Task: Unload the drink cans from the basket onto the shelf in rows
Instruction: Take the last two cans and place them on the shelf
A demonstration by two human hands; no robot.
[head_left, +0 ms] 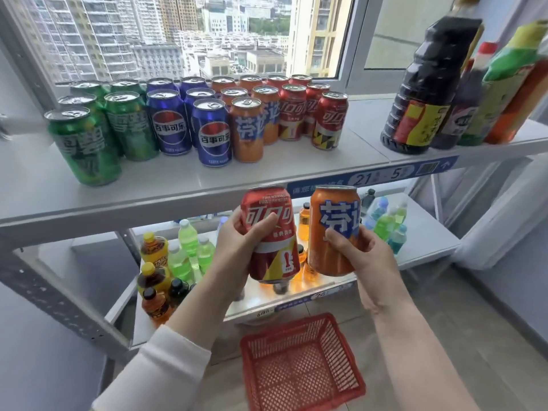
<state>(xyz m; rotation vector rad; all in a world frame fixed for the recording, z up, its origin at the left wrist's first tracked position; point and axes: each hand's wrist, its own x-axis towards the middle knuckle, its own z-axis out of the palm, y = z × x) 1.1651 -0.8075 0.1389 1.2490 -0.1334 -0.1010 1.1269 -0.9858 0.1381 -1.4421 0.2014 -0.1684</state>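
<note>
We are gripping a red can (pixel 271 238) in our left hand (pixel 234 247), fingers curled round its side. Our right hand (pixel 367 256) is clasping an orange can (pixel 332 232), thumb lying across its label. Both cans are hovering (the red one tilting slightly) just below the front edge of the shelf (pixel 178 185), where rows of cans (pixel 173 126) are standing. The red basket (pixel 299 369) is sitting on the floor beneath our arms.

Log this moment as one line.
left hand: red can | right hand: orange can | basket: no cans visible | shelf: colour rows
</note>
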